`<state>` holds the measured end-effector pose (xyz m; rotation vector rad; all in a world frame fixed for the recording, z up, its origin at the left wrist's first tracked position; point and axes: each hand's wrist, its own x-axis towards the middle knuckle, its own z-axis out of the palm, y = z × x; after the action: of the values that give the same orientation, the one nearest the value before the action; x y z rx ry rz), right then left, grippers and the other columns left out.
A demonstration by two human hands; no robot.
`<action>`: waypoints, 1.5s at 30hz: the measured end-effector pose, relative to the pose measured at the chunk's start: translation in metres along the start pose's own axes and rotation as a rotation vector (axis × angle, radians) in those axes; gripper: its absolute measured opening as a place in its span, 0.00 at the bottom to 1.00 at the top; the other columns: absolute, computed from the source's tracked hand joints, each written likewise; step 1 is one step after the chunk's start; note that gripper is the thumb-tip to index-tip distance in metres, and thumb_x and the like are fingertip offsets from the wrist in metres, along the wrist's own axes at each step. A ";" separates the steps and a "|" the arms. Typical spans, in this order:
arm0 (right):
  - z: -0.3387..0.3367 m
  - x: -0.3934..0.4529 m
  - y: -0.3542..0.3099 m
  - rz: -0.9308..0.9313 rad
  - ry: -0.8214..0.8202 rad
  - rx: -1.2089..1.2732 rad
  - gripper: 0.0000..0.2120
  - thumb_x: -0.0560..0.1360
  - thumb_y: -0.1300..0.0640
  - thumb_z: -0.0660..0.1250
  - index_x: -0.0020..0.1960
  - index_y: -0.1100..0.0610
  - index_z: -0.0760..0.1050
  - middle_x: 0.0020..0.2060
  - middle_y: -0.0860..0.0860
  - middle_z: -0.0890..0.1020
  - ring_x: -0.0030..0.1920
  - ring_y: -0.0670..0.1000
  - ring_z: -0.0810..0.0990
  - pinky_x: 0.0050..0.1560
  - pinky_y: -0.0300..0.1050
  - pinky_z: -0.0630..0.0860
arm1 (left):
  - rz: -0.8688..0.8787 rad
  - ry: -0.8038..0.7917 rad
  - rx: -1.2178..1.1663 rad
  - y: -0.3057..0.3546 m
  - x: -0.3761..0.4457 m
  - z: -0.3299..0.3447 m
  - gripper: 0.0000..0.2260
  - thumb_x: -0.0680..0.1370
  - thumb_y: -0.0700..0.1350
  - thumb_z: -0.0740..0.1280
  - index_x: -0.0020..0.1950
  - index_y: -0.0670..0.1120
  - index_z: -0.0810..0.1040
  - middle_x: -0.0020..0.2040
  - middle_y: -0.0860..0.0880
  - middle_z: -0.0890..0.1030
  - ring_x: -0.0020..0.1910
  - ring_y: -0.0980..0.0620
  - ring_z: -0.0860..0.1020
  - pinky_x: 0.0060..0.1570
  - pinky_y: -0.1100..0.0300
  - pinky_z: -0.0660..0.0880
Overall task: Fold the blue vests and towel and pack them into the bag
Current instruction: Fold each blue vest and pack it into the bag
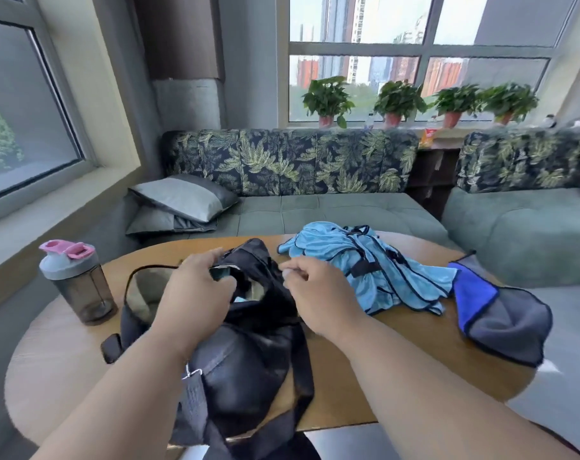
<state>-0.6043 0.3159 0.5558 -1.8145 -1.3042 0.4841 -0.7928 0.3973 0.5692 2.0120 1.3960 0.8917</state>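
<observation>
A black bag (245, 353) lies on the round wooden table (398, 386), its mouth partly open at the far end. My left hand (199, 290) grips the bag's left rim at the opening. My right hand (318, 290) is at the right rim with fingers curled, pinching something small there that is blurred. A heap of light blue vests (374, 270) with dark trim lies unfolded just right of the bag. The blue and grey towel (500, 313) lies crumpled near the table's right edge.
A dark shaker bottle (78, 280) with a grey and pink lid stands at the table's left. A green sofa (315, 207) with cushions runs behind the table. Potted plants (398, 101) line the windowsill.
</observation>
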 end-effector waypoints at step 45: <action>-0.104 0.013 0.201 0.620 0.246 0.604 0.07 0.81 0.48 0.65 0.56 0.46 0.79 0.50 0.49 0.85 0.51 0.51 0.85 0.57 0.53 0.80 | 0.444 -0.336 0.526 0.086 0.097 0.293 0.12 0.83 0.51 0.65 0.67 0.54 0.73 0.55 0.51 0.81 0.56 0.46 0.76 0.56 0.50 0.74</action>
<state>-0.4067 0.2630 0.4577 -1.6483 -0.3383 0.8468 -0.4931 0.4449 0.4652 2.7860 1.0822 0.3281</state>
